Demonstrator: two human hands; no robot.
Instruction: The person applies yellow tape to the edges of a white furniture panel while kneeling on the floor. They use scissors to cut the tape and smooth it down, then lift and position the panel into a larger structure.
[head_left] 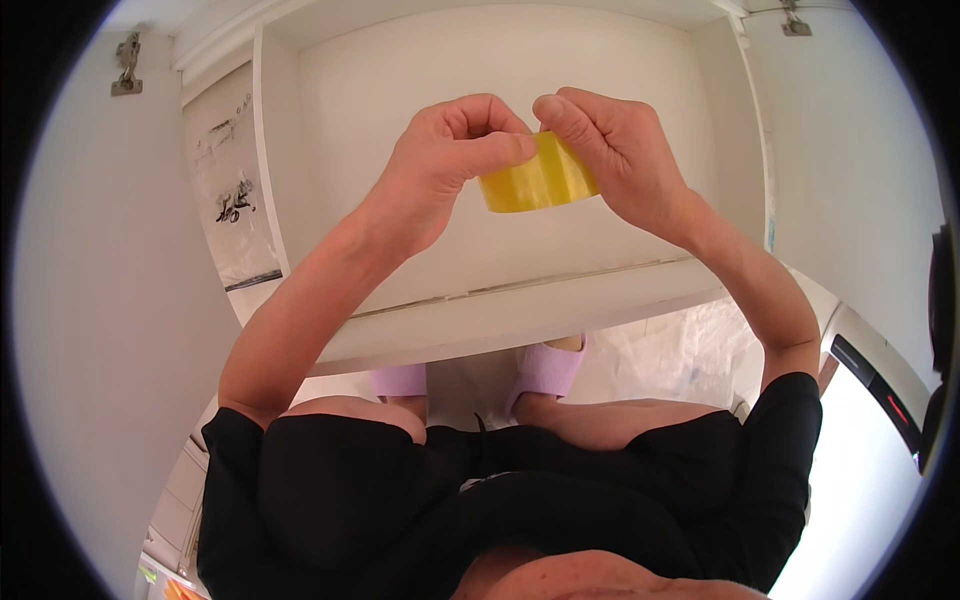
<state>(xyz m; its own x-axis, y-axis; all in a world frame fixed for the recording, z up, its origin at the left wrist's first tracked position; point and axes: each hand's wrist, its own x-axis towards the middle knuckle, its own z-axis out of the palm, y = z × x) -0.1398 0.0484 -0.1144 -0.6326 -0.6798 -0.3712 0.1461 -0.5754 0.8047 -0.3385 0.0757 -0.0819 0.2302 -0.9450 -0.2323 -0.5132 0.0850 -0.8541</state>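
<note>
A roll of yellow see-through tape (530, 185) is held up between my two hands, above a white drawer (420, 285). My left hand (445, 160) grips the roll's left side, its thumb lying along the upper edge and its fingers curled. On the other side my right hand (625, 150) is closed round the roll, with the thumb bent over near the top edge. The thumbs are close together but apart. Whether a loose tape end is pinched between the fingers cannot be made out.
White cabinet doors (95, 300) with metal hinges (127, 65) stand open at both sides. Left of the drawer hangs a sheet with dark brush marks (235, 200). Clear plastic film (660, 350) lies on the floor beside my pink slippers (548, 372). At right stands a white appliance (870, 380).
</note>
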